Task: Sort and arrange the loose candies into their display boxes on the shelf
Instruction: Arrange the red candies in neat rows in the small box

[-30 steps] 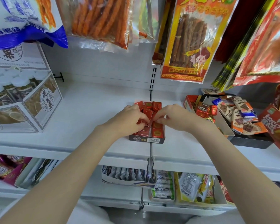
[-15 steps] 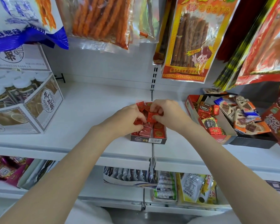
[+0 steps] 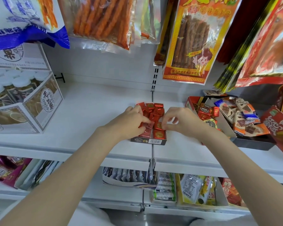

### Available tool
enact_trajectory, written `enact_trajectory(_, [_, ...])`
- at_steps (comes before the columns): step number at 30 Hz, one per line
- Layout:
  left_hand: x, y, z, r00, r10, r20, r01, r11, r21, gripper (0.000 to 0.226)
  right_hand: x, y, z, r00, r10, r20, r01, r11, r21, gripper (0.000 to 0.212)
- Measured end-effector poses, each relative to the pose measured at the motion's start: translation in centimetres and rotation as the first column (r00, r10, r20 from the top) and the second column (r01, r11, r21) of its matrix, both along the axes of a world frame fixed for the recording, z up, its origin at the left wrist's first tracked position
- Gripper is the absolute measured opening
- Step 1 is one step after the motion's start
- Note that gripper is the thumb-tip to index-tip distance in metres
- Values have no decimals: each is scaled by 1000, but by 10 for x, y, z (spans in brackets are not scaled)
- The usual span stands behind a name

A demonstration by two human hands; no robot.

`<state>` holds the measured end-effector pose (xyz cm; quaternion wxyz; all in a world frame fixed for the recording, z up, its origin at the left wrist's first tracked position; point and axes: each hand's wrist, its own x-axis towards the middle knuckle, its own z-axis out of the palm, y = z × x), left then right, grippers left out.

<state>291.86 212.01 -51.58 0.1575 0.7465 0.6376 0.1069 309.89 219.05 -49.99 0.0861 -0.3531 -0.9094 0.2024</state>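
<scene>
At the centre of the frame a small dark display box point(image 3: 148, 141) with a barcode on its front sits on the white shelf point(image 3: 91, 111), filled with red foil-wrapped candies point(image 3: 151, 110). The left hand point(image 3: 129, 121) curls its fingers onto the candies in the box's left half. The right hand point(image 3: 181, 121) pinches a candy at the box's right side. To the right, a red tray point(image 3: 189, 103) holds mixed chocolates.

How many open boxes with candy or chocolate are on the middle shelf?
3: the small box under both hands, a red box right of it, and a black tray beyond that; more could be hidden further right.
</scene>
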Motion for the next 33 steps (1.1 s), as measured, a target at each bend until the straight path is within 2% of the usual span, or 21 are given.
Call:
enact_trajectory(4, [0, 2, -1, 1000, 13, 0, -13, 1000, 1, 39, -4, 1, -3, 1000, -17, 4, 17, 1000, 6, 16])
enact_trajectory(8, [2, 4, -1, 998, 62, 28, -62, 998, 3, 40, -6, 5, 0, 991, 22, 129, -26, 999, 30, 19])
enact_trajectory(10, [4, 10, -2, 995, 99, -26, -98, 995, 16, 35, -6, 6, 0, 989, 0, 145, -6, 999, 47, 19])
enact_trajectory(13, [11, 19, -1, 981, 144, -130, -141, 990, 25, 31, -5, 4, 1, 996, -38, 75, 38, 999, -4, 22])
enact_trajectory(18, [13, 25, 1, 981, 108, -162, -108, 994, 9, 25, -2, 1, -2, 993, -29, 113, 35, 998, -49, 23])
enact_trajectory(24, [7, 20, -1, 986, 156, -53, -153, 987, 52, 22, -13, -16, 14, 998, 58, -23, -56, 995, 87, 15])
enact_trajectory(27, [9, 19, -3, 981, 191, 31, -194, 976, 97, 15, -25, -24, 3, 994, 78, 76, -86, 990, 112, 14])
enact_trajectory(30, [10, 17, -4, 974, 207, 96, -220, 963, 153, 9, -31, -25, -3, 986, 5, 167, -25, 993, 117, 22])
enact_trajectory(33, [8, 15, 1, 933, 246, 264, -296, 940, 171, 11, -35, -21, -6, 984, -8, 181, -4, 998, 70, 22])
